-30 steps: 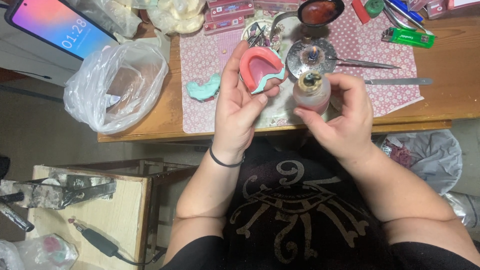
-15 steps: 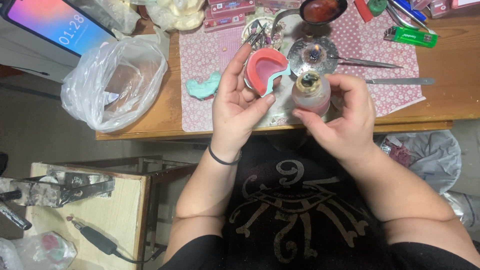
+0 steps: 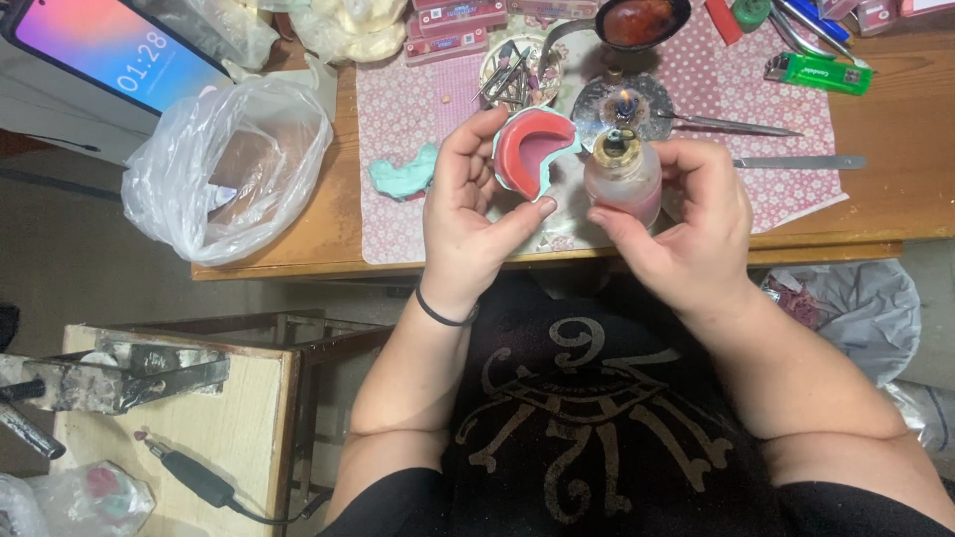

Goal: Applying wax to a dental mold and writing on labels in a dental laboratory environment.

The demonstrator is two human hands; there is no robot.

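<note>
My left hand (image 3: pixel 473 204) grips a horseshoe-shaped pink wax rim on a teal dental cast (image 3: pixel 532 151), tilted toward the flame. Close beside it on the right, my right hand (image 3: pixel 686 214) holds a small glass spirit lamp (image 3: pixel 623 177) with pink liquid and a brass collar. A small flame (image 3: pixel 624 100) burns at its wick. Both hands hover over the front edge of the wooden table (image 3: pixel 895 184), above a pink dotted mat (image 3: pixel 408 109).
A second teal cast (image 3: pixel 403 174) lies on the mat left of my hand. A clear plastic bag (image 3: pixel 234 164) sits at the table's left end. Metal spatulas (image 3: pixel 791 161), a green lighter (image 3: pixel 818 74), a spoon of red wax (image 3: pixel 637 20) and a dish of tools (image 3: pixel 517 70) lie behind.
The wax rim in my left hand has tipped closer to the lamp's flame. The right hand keeps the lamp nearly still.
</note>
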